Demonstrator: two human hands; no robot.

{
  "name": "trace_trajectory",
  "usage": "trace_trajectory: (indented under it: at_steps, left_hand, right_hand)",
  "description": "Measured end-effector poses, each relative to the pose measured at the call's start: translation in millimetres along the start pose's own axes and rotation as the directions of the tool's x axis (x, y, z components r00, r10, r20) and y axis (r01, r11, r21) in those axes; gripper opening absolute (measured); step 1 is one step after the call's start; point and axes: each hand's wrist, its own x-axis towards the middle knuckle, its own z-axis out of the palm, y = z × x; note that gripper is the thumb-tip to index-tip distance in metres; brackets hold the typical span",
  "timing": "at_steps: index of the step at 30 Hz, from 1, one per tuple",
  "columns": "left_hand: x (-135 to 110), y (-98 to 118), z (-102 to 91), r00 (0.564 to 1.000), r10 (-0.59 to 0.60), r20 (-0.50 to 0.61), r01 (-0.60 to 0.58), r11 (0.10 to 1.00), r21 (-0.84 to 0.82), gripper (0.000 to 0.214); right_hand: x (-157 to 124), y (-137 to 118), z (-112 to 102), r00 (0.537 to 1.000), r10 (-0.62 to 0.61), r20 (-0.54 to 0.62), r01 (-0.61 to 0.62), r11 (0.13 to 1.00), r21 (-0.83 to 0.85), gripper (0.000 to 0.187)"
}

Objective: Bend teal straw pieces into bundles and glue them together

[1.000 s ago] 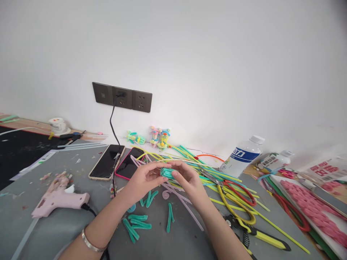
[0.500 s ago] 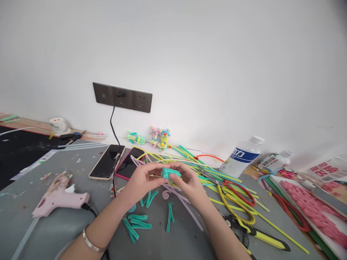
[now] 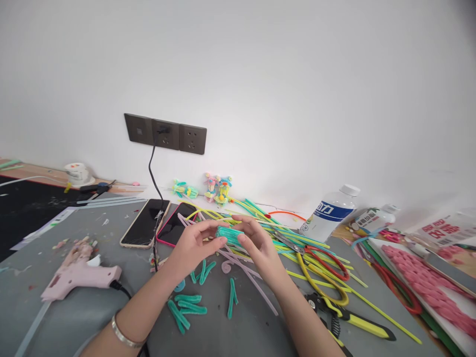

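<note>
A small bundle of teal pipe cleaners (image 3: pixel 230 235) lies between my hands, above the middle of the work surface. My left hand (image 3: pixel 193 245) pinches its left end between thumb and fingers. At the right end, the thumb of my right hand (image 3: pixel 260 248) presses on the bundle, with the other fingers curved loosely behind and above it. Below on the mat are bent V-shaped teal pipe cleaners: a group (image 3: pixel 188 307) at the lower left, a piece (image 3: pixel 207 271) near my left wrist, and another (image 3: pixel 232 297) between my forearms.
Long yellow and lilac pipe cleaners (image 3: pixel 256 285) spread behind my hands. Scissors (image 3: pixel 323 277) and yellow-handled pliers (image 3: pixel 357 322) lie right, near a bottle (image 3: pixel 329 213). Left are a pink glue gun (image 3: pixel 82 275) and two phones (image 3: pixel 145 223). Pipe-cleaner figures (image 3: pixel 217 188) stand by the wall.
The teal bundle has turned slightly and shifted a little left and up. My right hand's fingers have loosened and lifted around it. The pieces on the mat have not moved.
</note>
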Motion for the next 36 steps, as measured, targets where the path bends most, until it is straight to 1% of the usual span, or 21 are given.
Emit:
trace_trajectory:
  at_steps: [4, 8, 11, 18, 21, 26, 29, 34, 36]
  left_hand:
    - [1, 0, -0.3, 0.999, -0.028, -0.042, 0.026, 0.998, -0.053, 0.04]
    - [0, 1, 1.3, 0.999, -0.005, -0.044, 0.001, 0.996, -0.089, 0.036]
    - [-1, 4, 3.1, 0.999, 0.036, -0.034, -0.04, 0.993, -0.111, 0.034]
    - [-1, 6, 4.6, 0.998, 0.056, -0.015, -0.057, 0.996, -0.075, 0.028]
    - [-1, 4, 4.3, 0.999, 0.048, -0.012, -0.048, 0.995, -0.091, 0.027]
    - [-1, 3, 4.4, 1.0, 0.028, -0.01, -0.03, 0.989, -0.146, 0.026]
    - [-1, 5, 5.1, 1.0, 0.018, -0.018, -0.02, 0.987, -0.159, 0.025]
    - [-1, 6, 5.9, 0.999, -0.006, -0.034, 0.001, 0.989, -0.145, 0.026]
    - [-1, 5, 6.1, 0.999, -0.014, -0.037, 0.009, 0.989, -0.145, 0.027]
  right_hand:
    - [-1, -3, 1, 0.998, -0.064, 0.003, 0.065, 0.996, -0.068, 0.037]
    - [-1, -2, 5, 0.992, -0.12, -0.038, 0.116, 0.99, -0.084, 0.026]
    - [-2, -1, 6, 0.991, -0.124, -0.054, 0.118, 0.988, -0.104, 0.024]
    - [-1, -2, 6, 0.992, -0.125, -0.031, 0.122, 0.989, -0.088, 0.018]
    - [-2, -2, 6, 0.991, -0.128, -0.026, 0.126, 0.99, -0.061, 0.016]
    - [-4, -1, 8, 0.991, -0.122, -0.05, 0.121, 0.992, -0.028, 0.017]
    - [-4, -3, 9, 0.994, -0.091, -0.052, 0.091, 0.996, -0.003, 0.019]
    - [-6, -7, 10, 0.999, 0.039, 0.033, -0.042, 0.993, 0.107, 0.026]
    - [-7, -9, 10, 0.997, 0.073, 0.038, -0.077, 0.99, 0.122, 0.028]
